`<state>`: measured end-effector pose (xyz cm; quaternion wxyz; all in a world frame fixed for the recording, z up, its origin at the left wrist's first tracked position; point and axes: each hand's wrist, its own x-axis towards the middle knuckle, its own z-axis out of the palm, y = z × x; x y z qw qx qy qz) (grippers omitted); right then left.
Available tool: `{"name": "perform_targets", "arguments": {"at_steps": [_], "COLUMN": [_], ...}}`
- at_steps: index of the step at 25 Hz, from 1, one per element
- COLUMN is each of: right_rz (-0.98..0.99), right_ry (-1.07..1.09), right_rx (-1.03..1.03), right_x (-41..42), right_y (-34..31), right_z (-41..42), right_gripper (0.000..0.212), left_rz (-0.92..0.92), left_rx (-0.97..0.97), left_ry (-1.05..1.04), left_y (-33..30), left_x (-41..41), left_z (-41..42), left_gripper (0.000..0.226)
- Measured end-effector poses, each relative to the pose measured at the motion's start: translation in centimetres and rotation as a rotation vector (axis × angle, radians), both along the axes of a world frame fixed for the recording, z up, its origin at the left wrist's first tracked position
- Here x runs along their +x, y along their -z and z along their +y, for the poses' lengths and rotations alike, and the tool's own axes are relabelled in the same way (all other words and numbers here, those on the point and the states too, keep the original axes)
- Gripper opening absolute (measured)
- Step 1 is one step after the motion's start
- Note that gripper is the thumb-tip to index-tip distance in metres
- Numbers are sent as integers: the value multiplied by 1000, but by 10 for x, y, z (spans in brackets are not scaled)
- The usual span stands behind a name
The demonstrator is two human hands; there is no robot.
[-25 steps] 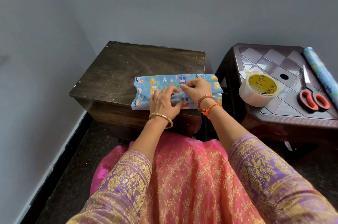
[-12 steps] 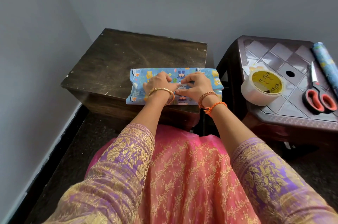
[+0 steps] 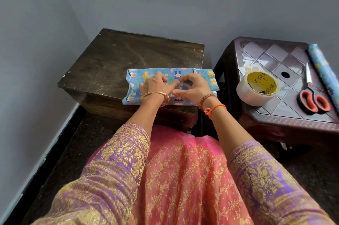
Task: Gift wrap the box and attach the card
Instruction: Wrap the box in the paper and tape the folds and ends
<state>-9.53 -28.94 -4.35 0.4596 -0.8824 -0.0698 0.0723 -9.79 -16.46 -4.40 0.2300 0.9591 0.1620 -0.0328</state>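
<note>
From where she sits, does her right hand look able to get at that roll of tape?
Probably yes. The tape roll stands near the front left of the plastic stool, just beside her right hand, with nothing between them. That hand is now pressing the wrapped box, so it would have to let go first.

One head-worn wide-angle view looks forward and steeply down from above the person's lap, close over the dark table (image 3: 113, 70) at centre. A second table (image 3: 286, 114) sits at the right edge, grey walls behind.
</note>
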Motion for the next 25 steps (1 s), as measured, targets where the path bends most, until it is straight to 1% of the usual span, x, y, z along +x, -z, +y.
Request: {"name": "perform_targets", "arguments": {"at_steps": [1,2,4,12,16,19,22,25], "right_rz": [3,-12,-42,-30,-6,62,65,6], "right_ry": [11,23,37,-18,-78,-131,-112,-92], "right_rx": [35,20,-68,-104,-135,-93,-33,-78], "right_x": [2,3,3,4,3,3,3,4], "right_y": [2,3,5,1,-5,-6,-1,6], "right_z": [1,1,3,2,-2,-4,-3,0], "right_gripper": [48,45,45,53,58,66,70,68], "left_rz": [13,20,9,-18,-22,-21,-32,-6], "left_rx": [12,13,1,59,81,98,81,110], "left_ry": [3,-1,-22,-32,-50,-60,-22,15], "left_y": [1,1,-1,1,1,-1,-2,-3], "left_x": [0,0,2,0,0,0,-3,-7], "left_z": [1,1,-1,-5,-10,-10,-7,-7], "left_gripper": [54,54,54,54,47,41,46,52]}}
